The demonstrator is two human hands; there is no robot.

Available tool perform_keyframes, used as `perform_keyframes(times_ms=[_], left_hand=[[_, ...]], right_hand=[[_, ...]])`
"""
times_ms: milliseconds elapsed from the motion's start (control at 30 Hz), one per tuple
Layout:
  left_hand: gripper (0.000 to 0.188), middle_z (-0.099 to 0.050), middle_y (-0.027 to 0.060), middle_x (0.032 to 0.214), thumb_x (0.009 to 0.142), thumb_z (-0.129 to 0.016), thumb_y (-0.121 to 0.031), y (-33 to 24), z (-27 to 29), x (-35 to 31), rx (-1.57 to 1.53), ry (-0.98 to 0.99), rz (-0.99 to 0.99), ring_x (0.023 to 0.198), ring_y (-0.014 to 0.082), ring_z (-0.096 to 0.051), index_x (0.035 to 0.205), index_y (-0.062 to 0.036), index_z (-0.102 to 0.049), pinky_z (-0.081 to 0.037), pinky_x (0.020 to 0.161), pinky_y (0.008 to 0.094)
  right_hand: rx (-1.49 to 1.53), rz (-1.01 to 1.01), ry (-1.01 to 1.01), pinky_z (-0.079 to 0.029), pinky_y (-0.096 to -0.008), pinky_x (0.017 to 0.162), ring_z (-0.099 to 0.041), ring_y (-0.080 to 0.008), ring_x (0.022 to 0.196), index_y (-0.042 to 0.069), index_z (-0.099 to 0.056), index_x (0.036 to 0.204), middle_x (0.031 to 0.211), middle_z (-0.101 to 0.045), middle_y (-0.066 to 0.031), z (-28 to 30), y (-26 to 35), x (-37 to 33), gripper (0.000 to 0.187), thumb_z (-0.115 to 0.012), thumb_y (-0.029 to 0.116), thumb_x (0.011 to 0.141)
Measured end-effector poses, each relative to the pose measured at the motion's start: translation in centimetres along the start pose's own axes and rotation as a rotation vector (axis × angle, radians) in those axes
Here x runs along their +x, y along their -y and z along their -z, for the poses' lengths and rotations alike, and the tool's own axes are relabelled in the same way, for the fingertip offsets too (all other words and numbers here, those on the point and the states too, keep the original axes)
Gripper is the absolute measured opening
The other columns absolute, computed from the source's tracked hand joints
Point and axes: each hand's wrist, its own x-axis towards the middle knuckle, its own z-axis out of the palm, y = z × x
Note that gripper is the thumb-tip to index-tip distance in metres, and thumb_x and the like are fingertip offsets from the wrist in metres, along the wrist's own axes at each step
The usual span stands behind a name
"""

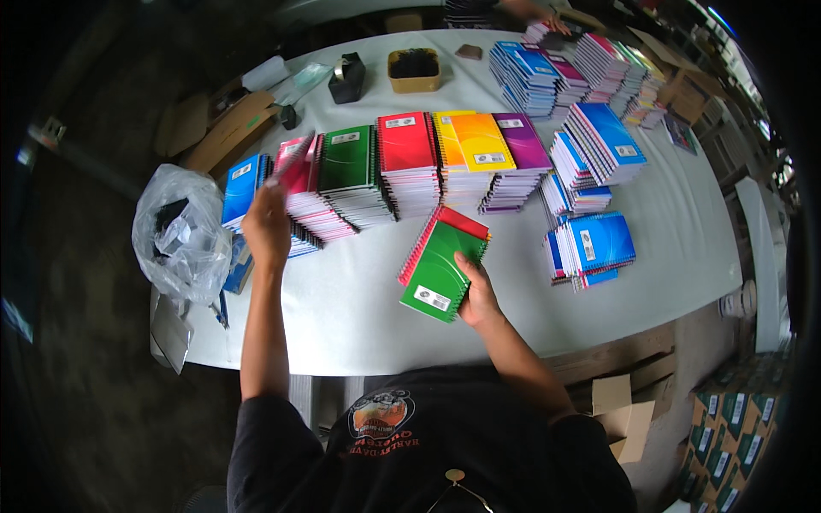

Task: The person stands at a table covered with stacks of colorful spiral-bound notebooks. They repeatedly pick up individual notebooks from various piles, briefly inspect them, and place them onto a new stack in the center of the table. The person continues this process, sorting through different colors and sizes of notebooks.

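In my right hand (479, 295) are spiral notebooks, a green notebook (449, 265) lying over a red notebook (460, 221), with my thumb on the green cover. My left hand (268, 224) is raised at the pink notebook stack (318, 209), its fingers closed on a pink notebook (295, 158) that is tilted up and seen nearly edge-on. Left of it stands a blue stack (241, 192). Rightward follow a green stack (348, 162), a red stack (408, 145), a yellow stack (483, 141) and a purple stack (523, 145).
Mixed notebook piles (599, 158) and a smaller blue-topped pile (603, 239) stand on the right of the white table (342, 333). A clear plastic bag (184, 239) hangs at its left edge. Behind are a tape dispenser (346, 81), a yellow tub (414, 81) and another person's hand (556, 24).
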Motion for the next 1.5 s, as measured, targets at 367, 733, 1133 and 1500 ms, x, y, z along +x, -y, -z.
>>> perform_keyframes(times_ms=[367, 733, 1133, 1500], left_hand=[[0.064, -0.046, 0.0208, 0.123, 0.073, -0.071, -0.014, -0.2, 1.1, -3.0, 0.274, -0.093, -0.175, 0.115, 0.0377, -0.042, 0.126, -0.0002, -0.037, -0.033, 0.096, 0.0445], [0.012, -0.066, 0.0129, 0.095, 0.088, -0.054, -0.007, -4.2, 4.5, -6.8, -0.73, 0.185, -0.047, 0.096, 0.0246, -0.061, 0.091, -0.001, -0.063, -0.046, 0.083, 0.0357], [0.056, -0.055, 0.0064, 0.108, 0.073, -0.065, 0.004, -5.7, -6.3, -15.3, -1.085, 0.939, 0.589, 0.104, 0.0147, -0.051, 0.122, -0.0034, -0.038, -0.044, 0.088, 0.0298], [0.064, -0.05, 0.0069, 0.113, 0.066, -0.056, 0.007, -5.1, -12.6, -21.0, -0.926, 0.785, 0.377, 0.105, 0.0146, -0.049, 0.126, -0.0039, -0.034, -0.042, 0.088, 0.0276]], right_hand=[[-0.072, 0.08, -0.014, -0.048, -0.0333, 0.083, -0.059, -0.0197, 0.093, 0.003, -0.049, 0.112, 0.101, -0.059, -0.0085, -1.4, -1.3, -0.2, 0.035, -0.062, 0.013, 0.081], [0.161, -0.336, 0.105, -0.047, -0.0364, 0.087, -0.058, -0.0217, 0.098, 0.002, -0.047, 0.118, 0.108, -0.059, -0.0114, -1.9, -0.9, 0.4, 0.043, -0.06, 0.025, 0.084], [-0.775, 0.236, 0.313, -0.036, -0.0305, 0.095, -0.044, -0.0185, 0.115, 0.004, -0.032, 0.133, 0.122, -0.045, -0.0097, 2.2, -0.3, -1.5, 0.083, -0.078, 0.015, 0.065], [-0.906, 0.436, 0.034, -0.042, -0.0318, 0.088, -0.052, -0.0172, 0.104, 0.003, -0.042, 0.119, 0.109, -0.054, -0.01, 7.3, -5.6, -0.1, 0.07, -0.081, 0.016, 0.063]])
